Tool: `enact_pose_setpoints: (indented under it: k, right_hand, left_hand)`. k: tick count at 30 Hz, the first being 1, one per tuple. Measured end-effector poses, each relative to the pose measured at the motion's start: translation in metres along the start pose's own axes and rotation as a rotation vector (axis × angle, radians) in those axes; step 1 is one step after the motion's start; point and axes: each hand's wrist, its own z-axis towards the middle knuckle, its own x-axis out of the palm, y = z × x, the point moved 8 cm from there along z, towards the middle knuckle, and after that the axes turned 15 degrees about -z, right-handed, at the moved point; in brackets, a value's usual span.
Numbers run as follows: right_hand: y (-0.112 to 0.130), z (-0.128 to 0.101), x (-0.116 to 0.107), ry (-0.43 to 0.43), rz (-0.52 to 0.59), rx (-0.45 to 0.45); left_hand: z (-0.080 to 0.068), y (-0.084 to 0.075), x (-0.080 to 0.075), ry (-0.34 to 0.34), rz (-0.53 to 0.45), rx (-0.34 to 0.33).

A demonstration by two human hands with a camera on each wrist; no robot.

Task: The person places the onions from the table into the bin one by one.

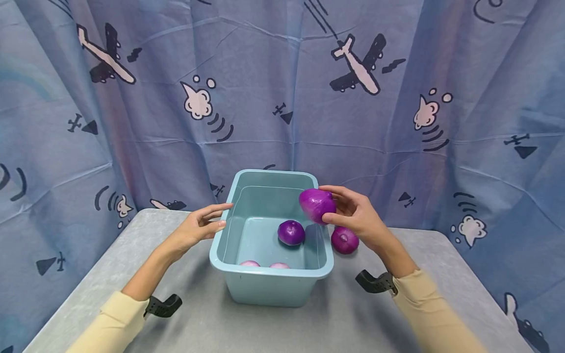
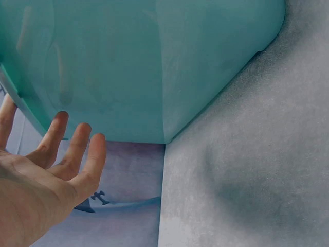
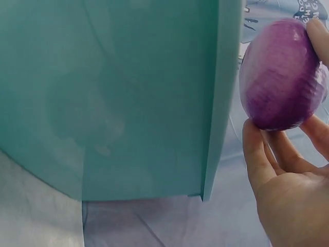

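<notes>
the right hand [image 1: 357,215] pinches a purple onion [image 1: 316,204] over the bin's [image 1: 269,287] rim at about 2 o'clock, seemingly mid-transfer into it, while the open left hand [image 1: 198,228] rests beside the wall at 9 o'clock; next likely calls for lowering and letting go.

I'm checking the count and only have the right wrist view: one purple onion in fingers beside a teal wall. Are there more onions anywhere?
Observer: Yes. On the head view a second purple onion lies on the floor of the teal bin.
Operator: Any outside it?
Observer: A third onion sits on the grey table, just right of the bin, below the right hand.
Operator: Where is the held one relative to the bin?
Observer: The held onion is over the bin's right rim.
Operator: And the other hand?
Observer: The left hand has straight fingers at the bin's left rim and holds nothing.
</notes>
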Motion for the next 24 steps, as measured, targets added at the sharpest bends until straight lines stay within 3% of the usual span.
enact_pose_setpoints:
  k: [15,24]
  right_hand:
    - [0.008,0.017,0.030,0.085,0.066,-0.043]
    - [0.008,0.016,0.028,0.083,0.117,-0.090]
  left_hand:
    - [-0.001,0.000,0.000,-0.005,-0.008,-0.007]
    - [-0.001,-0.001,0.000,-0.007,-0.007,-0.005]
